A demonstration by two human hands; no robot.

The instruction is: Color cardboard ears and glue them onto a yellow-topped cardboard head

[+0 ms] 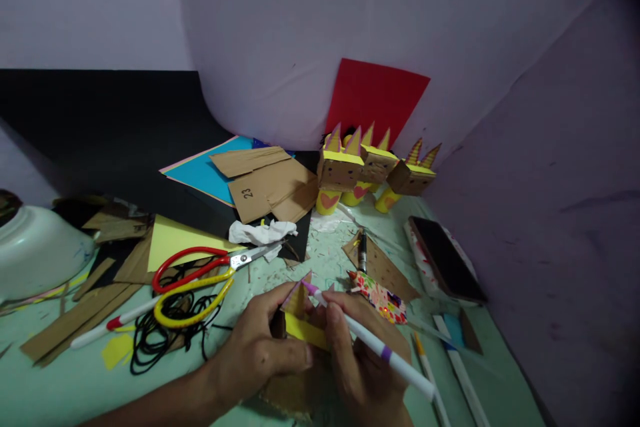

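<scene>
The left hand (260, 350) is closed around a small cardboard box (299, 327) with a yellow band and pointed ears, holding it low at the near edge of the desk (60, 380). The right hand (360, 360) pinches a white pen (370, 340) — its purple tip touches the box top. Red-and-yellow scissors (197, 280) lie just left, and three finished box figures (373, 170) stand farther back.

On my table (60, 380): left hand (260, 350) gripping a small cardboard figure (300, 327) with a yellow band; right hand (363, 353) holding a white pen (380, 343), its purple tip at the figure's pointed ear. Left of them I log red-and-yellow scissors (200, 280) over a black cord (165, 327). Behind: three finished cardboard figures (375, 170), red paper (375, 100), a dark phone (445, 257).
</scene>
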